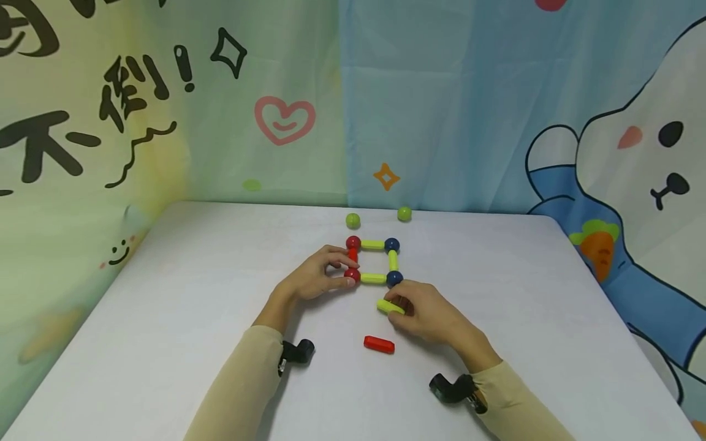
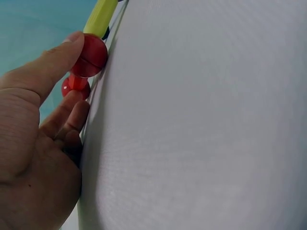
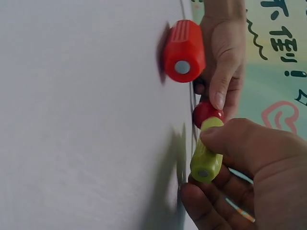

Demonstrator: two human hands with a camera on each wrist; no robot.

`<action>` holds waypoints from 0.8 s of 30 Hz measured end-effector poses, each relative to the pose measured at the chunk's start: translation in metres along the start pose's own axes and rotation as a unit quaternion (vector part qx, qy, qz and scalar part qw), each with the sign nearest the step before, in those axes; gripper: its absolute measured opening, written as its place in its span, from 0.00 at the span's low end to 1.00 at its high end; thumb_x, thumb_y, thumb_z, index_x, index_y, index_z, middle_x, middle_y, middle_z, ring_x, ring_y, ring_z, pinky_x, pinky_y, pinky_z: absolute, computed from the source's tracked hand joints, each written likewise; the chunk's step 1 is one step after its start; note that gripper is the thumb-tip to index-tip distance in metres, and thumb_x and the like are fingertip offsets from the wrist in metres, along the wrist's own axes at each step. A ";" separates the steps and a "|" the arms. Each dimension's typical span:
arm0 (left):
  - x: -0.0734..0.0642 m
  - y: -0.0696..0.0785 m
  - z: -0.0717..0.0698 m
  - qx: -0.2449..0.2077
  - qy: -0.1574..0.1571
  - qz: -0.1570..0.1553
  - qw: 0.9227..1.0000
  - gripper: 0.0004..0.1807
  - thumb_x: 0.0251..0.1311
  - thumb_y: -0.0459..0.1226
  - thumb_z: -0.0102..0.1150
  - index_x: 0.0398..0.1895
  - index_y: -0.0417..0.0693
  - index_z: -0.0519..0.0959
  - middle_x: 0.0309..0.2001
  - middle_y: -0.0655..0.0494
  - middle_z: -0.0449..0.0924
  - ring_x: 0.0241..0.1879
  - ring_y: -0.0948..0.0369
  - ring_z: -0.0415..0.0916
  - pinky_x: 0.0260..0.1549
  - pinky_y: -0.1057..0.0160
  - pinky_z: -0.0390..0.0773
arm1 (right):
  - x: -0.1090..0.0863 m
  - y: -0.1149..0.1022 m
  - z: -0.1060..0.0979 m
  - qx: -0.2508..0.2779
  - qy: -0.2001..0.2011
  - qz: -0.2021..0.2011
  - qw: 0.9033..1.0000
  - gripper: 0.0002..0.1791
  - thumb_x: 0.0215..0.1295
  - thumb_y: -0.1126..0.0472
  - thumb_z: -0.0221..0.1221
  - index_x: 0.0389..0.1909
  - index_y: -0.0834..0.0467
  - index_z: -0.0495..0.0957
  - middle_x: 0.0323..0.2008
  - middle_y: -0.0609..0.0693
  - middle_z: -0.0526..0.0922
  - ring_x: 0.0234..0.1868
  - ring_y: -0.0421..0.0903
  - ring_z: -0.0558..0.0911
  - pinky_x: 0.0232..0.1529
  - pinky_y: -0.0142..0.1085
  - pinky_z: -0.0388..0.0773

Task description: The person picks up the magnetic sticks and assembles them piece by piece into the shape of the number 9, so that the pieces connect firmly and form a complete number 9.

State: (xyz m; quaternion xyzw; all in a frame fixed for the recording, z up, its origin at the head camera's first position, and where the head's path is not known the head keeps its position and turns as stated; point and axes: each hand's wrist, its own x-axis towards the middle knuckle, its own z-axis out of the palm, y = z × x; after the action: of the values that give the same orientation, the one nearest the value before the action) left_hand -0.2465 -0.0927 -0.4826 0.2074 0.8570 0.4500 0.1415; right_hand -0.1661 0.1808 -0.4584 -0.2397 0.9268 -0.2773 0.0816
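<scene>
On the white table a flat square stands built of balls and sticks: two red balls on its left, joined by a red stick (image 1: 353,255), and two blue balls on its right, with yellow sticks between. My left hand (image 1: 318,274) holds the near red ball (image 2: 92,56) at the square's left corner, thumb against it and fingers by the red stick. Between thumb and fingers, my right hand (image 1: 429,310) pinches a loose yellow stick (image 3: 206,157) with a metal disc in its end. It is just in front of the near blue ball (image 1: 394,278), apart from the square.
A loose red stick (image 1: 379,345) lies nearer me, between my forearms. Two green balls, one on the left (image 1: 353,221) and one on the right (image 1: 404,214), sit beyond the square near the table's back edge. A printed curtain (image 1: 441,110) hangs behind the table (image 1: 165,367).
</scene>
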 end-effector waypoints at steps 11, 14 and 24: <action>-0.001 -0.001 -0.002 0.001 0.002 -0.004 1.000 0.18 0.61 0.42 0.72 0.55 0.62 0.86 0.70 0.57 0.67 0.63 0.54 0.71 0.69 0.49 0.68 | 0.001 0.000 -0.002 0.071 0.039 0.083 0.993 0.11 0.64 0.59 0.63 0.45 0.58 0.82 0.33 0.46 0.81 0.35 0.43 0.78 0.36 0.33 0.79; -0.001 -0.001 -0.002 -0.001 0.000 -0.001 1.000 0.18 0.62 0.42 0.72 0.56 0.61 0.86 0.70 0.57 0.67 0.64 0.53 0.70 0.68 0.48 0.68 | 0.002 0.000 -0.002 0.086 0.047 0.104 0.990 0.11 0.63 0.59 0.62 0.44 0.60 0.83 0.32 0.48 0.81 0.34 0.44 0.78 0.32 0.33 0.78; 0.000 0.000 -0.002 -0.005 -0.003 -0.002 1.000 0.18 0.62 0.42 0.71 0.56 0.60 0.85 0.71 0.55 0.67 0.64 0.53 0.70 0.68 0.48 0.69 | 0.003 0.002 -0.001 0.129 0.054 0.161 0.977 0.15 0.66 0.58 0.62 0.46 0.64 0.82 0.31 0.49 0.84 0.28 0.42 0.81 0.30 0.34 0.80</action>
State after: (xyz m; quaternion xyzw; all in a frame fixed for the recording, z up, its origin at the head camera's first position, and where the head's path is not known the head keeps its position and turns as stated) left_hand -0.2470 -0.0945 -0.4814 0.2067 0.8548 0.4531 0.1462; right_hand -0.1701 0.1808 -0.4589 -0.0600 0.9129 -0.3898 0.1054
